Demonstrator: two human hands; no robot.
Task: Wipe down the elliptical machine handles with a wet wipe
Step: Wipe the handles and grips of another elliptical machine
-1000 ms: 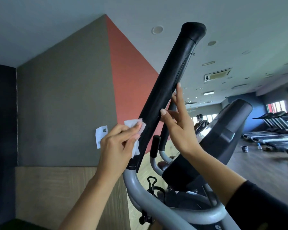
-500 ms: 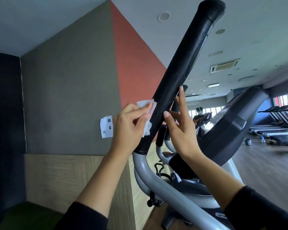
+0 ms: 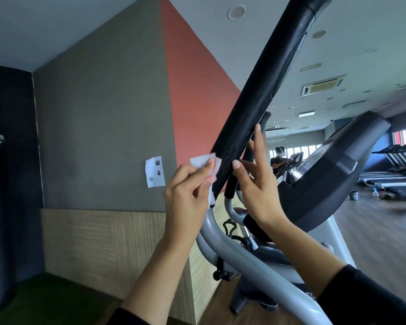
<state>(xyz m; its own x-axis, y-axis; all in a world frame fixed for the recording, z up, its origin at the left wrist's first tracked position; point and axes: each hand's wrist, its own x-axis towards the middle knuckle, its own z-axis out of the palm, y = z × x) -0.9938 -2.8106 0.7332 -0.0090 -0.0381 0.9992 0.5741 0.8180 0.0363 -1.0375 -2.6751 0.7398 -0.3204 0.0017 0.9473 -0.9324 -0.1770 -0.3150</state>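
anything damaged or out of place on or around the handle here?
Minor only. The black handle shows pale flecks and a ragged seam edge near its lower end, just above the wet wipe that the left hand grips; it looks worn. The paper sheet on the grey wall hangs slightly crooked. No spills visible.
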